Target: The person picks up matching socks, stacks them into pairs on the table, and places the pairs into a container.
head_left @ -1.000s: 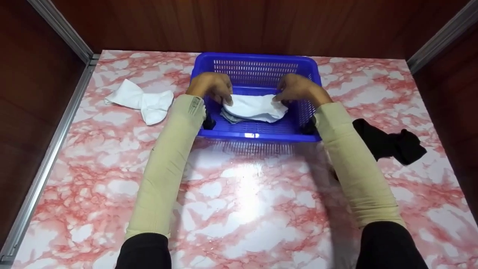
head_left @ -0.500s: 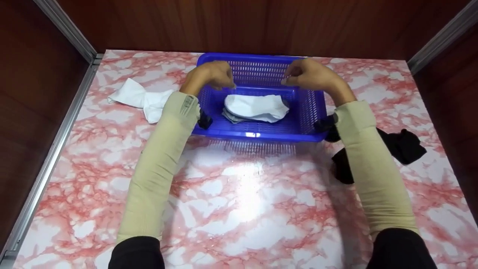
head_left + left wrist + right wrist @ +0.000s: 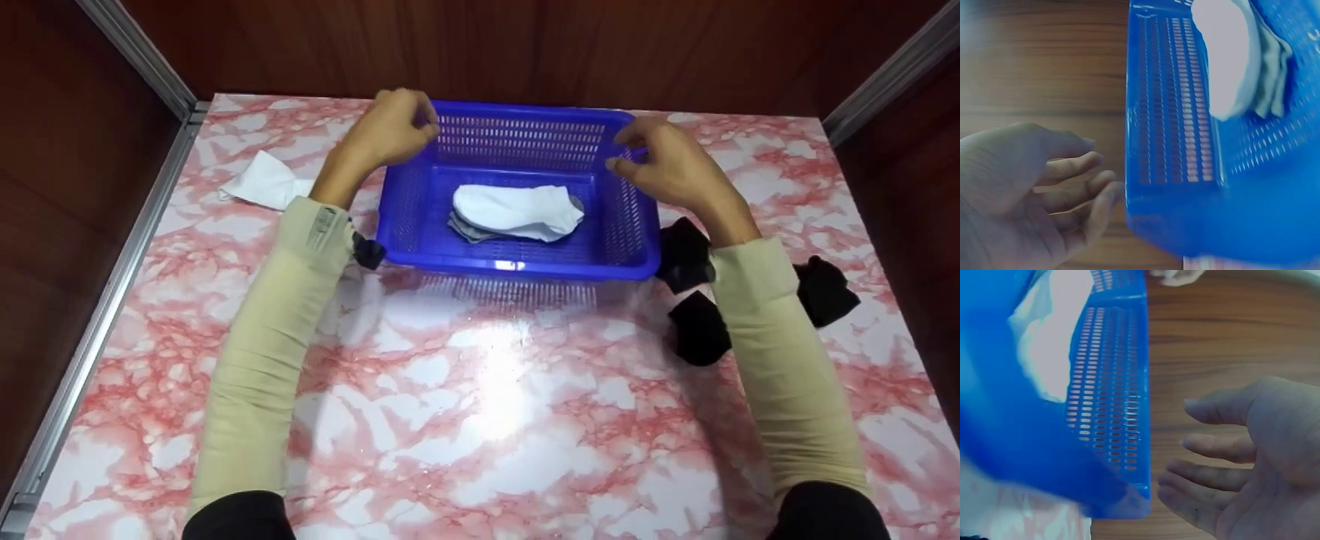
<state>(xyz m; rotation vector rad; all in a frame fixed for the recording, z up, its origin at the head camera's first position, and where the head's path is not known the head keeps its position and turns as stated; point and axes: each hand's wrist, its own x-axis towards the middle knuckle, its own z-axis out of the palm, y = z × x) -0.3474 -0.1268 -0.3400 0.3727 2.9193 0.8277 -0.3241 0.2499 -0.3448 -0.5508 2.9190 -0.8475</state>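
A white sock [image 3: 517, 210] lies flat in the blue plastic basket [image 3: 517, 270], on top of a grey sock [image 3: 469, 229]. My left hand [image 3: 394, 127] hovers at the basket's back left corner, fingers loosely bent and holding nothing. At the opposite side, my right hand [image 3: 667, 161] hangs over the right rim with thumb and fingers apart, also holding nothing. In the left wrist view the left hand [image 3: 1044, 191] is beside the basket wall, its fingers relaxed. The right wrist view has the right hand [image 3: 1241, 455] just off the perforated side.
White socks [image 3: 266, 182] lie on the left of the marbled table [image 3: 480, 450], partly behind the left forearm. Black socks [image 3: 699, 328] lie to the right, with another black bundle [image 3: 825, 291] beyond the right sleeve. A wooden panel [image 3: 517, 49] stands behind the basket.
Both hands have let go of the white sock, risen out of the basket and spread apart, left hand leftward and right hand rightward. The sock stays in the basket.
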